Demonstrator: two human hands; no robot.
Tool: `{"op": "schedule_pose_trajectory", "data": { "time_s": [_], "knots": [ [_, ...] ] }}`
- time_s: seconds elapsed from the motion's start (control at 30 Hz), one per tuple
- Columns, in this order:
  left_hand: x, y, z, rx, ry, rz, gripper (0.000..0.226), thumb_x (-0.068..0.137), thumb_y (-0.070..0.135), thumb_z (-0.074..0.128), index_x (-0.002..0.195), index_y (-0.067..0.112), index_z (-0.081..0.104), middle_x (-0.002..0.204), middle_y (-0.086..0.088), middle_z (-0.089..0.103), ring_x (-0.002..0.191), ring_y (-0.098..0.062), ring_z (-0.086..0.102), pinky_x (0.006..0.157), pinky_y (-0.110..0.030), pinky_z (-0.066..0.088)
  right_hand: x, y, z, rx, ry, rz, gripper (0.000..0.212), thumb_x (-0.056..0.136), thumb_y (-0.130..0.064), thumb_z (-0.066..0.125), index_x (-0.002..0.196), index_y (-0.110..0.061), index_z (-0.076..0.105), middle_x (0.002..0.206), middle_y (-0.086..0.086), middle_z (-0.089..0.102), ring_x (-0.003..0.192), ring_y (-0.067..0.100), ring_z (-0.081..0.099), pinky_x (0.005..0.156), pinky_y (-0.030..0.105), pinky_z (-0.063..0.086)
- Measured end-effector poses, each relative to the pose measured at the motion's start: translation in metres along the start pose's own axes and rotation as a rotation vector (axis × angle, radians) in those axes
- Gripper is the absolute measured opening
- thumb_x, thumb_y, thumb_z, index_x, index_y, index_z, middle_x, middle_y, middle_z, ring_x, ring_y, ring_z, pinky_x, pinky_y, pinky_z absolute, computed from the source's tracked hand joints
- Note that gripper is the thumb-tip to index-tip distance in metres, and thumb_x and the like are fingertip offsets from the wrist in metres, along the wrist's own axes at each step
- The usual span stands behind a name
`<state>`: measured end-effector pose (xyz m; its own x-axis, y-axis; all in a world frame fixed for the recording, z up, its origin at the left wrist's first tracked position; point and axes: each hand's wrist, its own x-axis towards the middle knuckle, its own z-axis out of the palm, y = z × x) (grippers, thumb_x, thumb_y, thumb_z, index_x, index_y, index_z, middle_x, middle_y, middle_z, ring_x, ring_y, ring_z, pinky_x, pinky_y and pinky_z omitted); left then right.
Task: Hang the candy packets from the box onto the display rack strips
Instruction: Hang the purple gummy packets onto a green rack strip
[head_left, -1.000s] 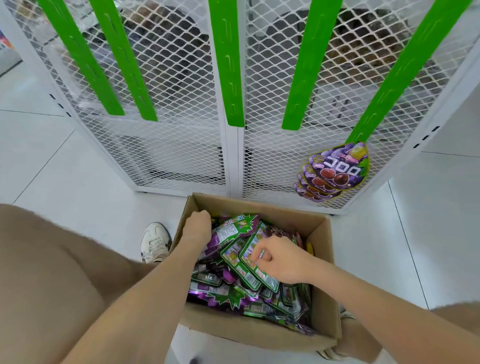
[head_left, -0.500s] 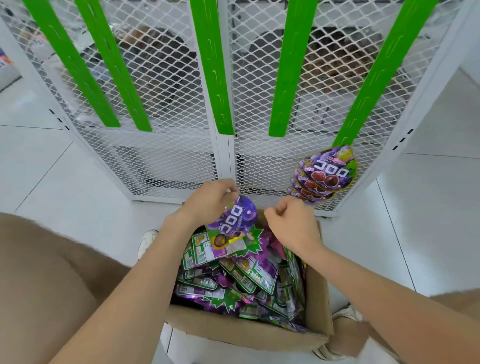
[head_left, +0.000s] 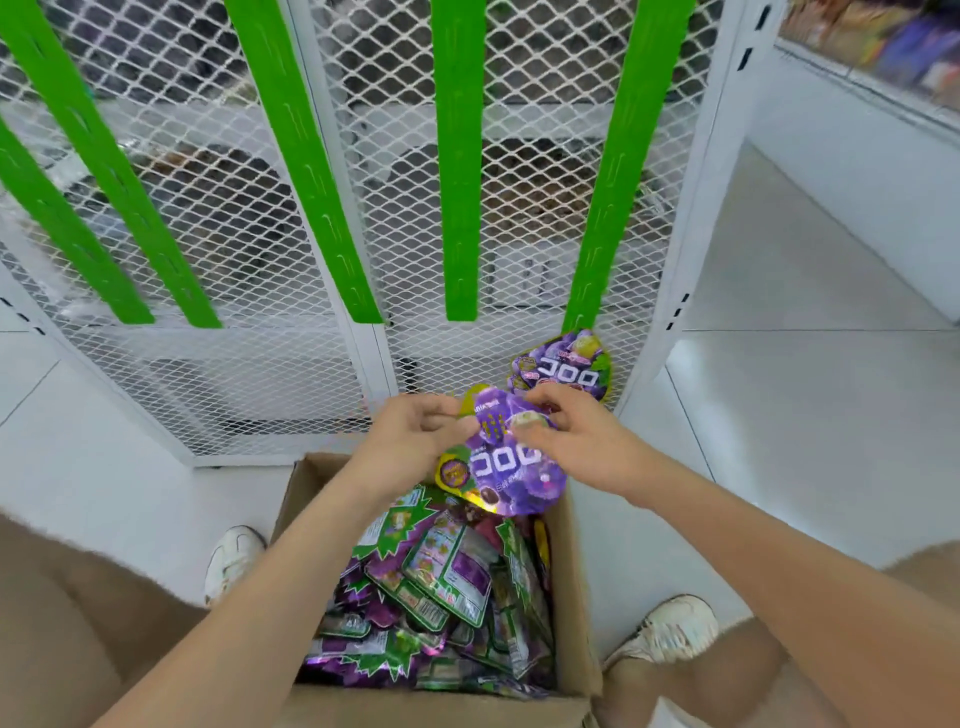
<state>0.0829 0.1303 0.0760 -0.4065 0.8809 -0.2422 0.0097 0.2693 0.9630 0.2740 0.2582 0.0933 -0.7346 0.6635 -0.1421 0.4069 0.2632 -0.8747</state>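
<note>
A purple candy packet (head_left: 511, 475) hangs in the air above the far end of the cardboard box (head_left: 574, 582). My left hand (head_left: 415, 436) pinches its top left edge, and my right hand (head_left: 576, 441) pinches its top right. Several purple and green packets (head_left: 441, 597) fill the box. Green display strips hang on the white mesh rack; the rightmost strip (head_left: 618, 171) carries a bunch of hung packets (head_left: 563, 371) at its lower end, just behind my right hand.
Other green strips (head_left: 460, 156) hang bare on the mesh rack (head_left: 249, 374). My knees and white shoes (head_left: 231, 561) flank the box on the white tiled floor. A stocked shelf (head_left: 872, 47) stands at the upper right.
Both hands went from rummaging in the box to lifting one packet out. Now each hand pinches a top corner and the packet is higher, nearer the rightmost strip.
</note>
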Motion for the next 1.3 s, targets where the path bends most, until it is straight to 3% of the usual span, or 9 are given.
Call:
{"op": "schedule_pose_trajectory", "data": {
  "time_s": [0.17, 0.23, 0.3, 0.4, 0.5, 0.6, 0.93, 1.2, 1.3],
  "knots": [
    [0.026, 0.03, 0.04, 0.048, -0.081, 0.071, 0.003, 0.1, 0.018, 0.072, 0.099, 0.016, 0.075, 0.101, -0.01, 0.08, 0.089, -0.016, 0.072, 0.089, -0.038, 0.058, 0.006, 0.002, -0.05, -0.055, 0.018, -0.059, 0.026, 0.102, -0.022, 0.066, 0.091, 0.002, 0.067, 0.08, 0.026, 0.064, 0.067, 0.028, 0.053, 0.066, 0.044, 0.044],
    [0.045, 0.044, 0.055, 0.122, -0.058, 0.133, 0.007, 0.102, 0.015, 0.07, 0.109, 0.016, 0.072, 0.112, -0.009, 0.076, 0.1, -0.016, 0.07, 0.097, -0.029, 0.055, 0.014, 0.007, -0.07, 0.027, 0.08, -0.005, 0.03, 0.102, -0.025, 0.066, 0.093, 0.003, 0.07, 0.088, 0.031, 0.067, 0.072, 0.022, 0.054, 0.069, 0.038, 0.044],
    [0.066, 0.062, 0.072, 0.212, -0.02, 0.202, 0.022, 0.102, 0.009, 0.068, 0.123, 0.016, 0.066, 0.122, -0.001, 0.07, 0.107, -0.013, 0.067, 0.089, -0.015, 0.052, 0.027, 0.009, -0.086, 0.079, 0.166, 0.027, 0.034, 0.099, -0.032, 0.067, 0.094, 0.001, 0.071, 0.091, 0.034, 0.068, 0.074, 0.018, 0.054, 0.07, 0.036, 0.043],
    [0.097, 0.084, 0.096, 0.256, 0.022, 0.281, 0.053, 0.093, 0.011, 0.073, 0.143, 0.018, 0.057, 0.139, 0.004, 0.065, 0.126, -0.014, 0.062, 0.106, -0.029, 0.05, 0.046, 0.008, -0.105, 0.032, 0.302, 0.025, 0.036, 0.099, -0.037, 0.065, 0.078, -0.008, 0.065, 0.068, 0.018, 0.053, 0.061, 0.017, 0.043, 0.059, 0.031, 0.037],
    [0.114, 0.098, 0.111, 0.126, 0.024, 0.237, 0.048, 0.089, 0.012, 0.071, 0.134, 0.023, 0.063, 0.126, 0.005, 0.072, 0.116, -0.013, 0.067, 0.104, -0.039, 0.054, 0.061, 0.004, -0.109, 0.084, 0.418, 0.02, 0.031, 0.091, -0.047, 0.063, 0.087, -0.018, 0.073, 0.083, 0.02, 0.07, 0.073, 0.04, 0.065, 0.069, 0.048, 0.057],
    [0.123, 0.104, 0.118, 0.011, 0.009, 0.203, 0.022, 0.093, 0.015, 0.067, 0.115, 0.017, 0.069, 0.106, -0.002, 0.073, 0.093, -0.014, 0.068, 0.088, -0.033, 0.051, 0.069, 0.003, -0.103, 0.124, 0.486, 0.034, 0.024, 0.085, -0.047, 0.064, 0.088, -0.026, 0.076, 0.084, 0.013, 0.075, 0.089, 0.038, 0.072, 0.082, 0.057, 0.06],
    [0.122, 0.093, 0.11, -0.104, -0.015, 0.121, 0.022, 0.096, 0.03, 0.064, 0.092, 0.01, 0.07, 0.111, -0.031, 0.071, 0.102, -0.042, 0.072, 0.107, -0.062, 0.05, 0.065, -0.004, -0.087, 0.044, 0.704, 0.074, 0.055, 0.086, -0.059, 0.072, 0.057, -0.013, 0.063, 0.053, 0.004, 0.058, 0.059, 0.027, 0.054, 0.062, 0.037, 0.047],
    [0.118, 0.095, 0.107, -0.123, -0.057, 0.098, 0.025, 0.101, 0.02, 0.063, 0.077, 0.023, 0.069, 0.091, -0.009, 0.068, 0.095, -0.027, 0.064, 0.106, -0.057, 0.049, 0.06, -0.001, -0.078, -0.093, 0.699, 0.008, 0.057, 0.094, -0.046, 0.067, 0.053, -0.012, 0.049, 0.043, -0.005, 0.044, 0.05, 0.012, 0.044, 0.049, 0.022, 0.032],
    [0.118, 0.096, 0.105, -0.107, -0.046, 0.098, 0.026, 0.103, 0.019, 0.062, 0.079, 0.022, 0.07, 0.087, -0.004, 0.068, 0.09, -0.024, 0.061, 0.092, -0.044, 0.047, 0.058, 0.004, -0.073, -0.106, 0.681, 0.013, 0.055, 0.098, -0.04, 0.064, 0.055, -0.012, 0.046, 0.044, -0.004, 0.042, 0.05, 0.013, 0.042, 0.05, 0.025, 0.031]
  ]
}}
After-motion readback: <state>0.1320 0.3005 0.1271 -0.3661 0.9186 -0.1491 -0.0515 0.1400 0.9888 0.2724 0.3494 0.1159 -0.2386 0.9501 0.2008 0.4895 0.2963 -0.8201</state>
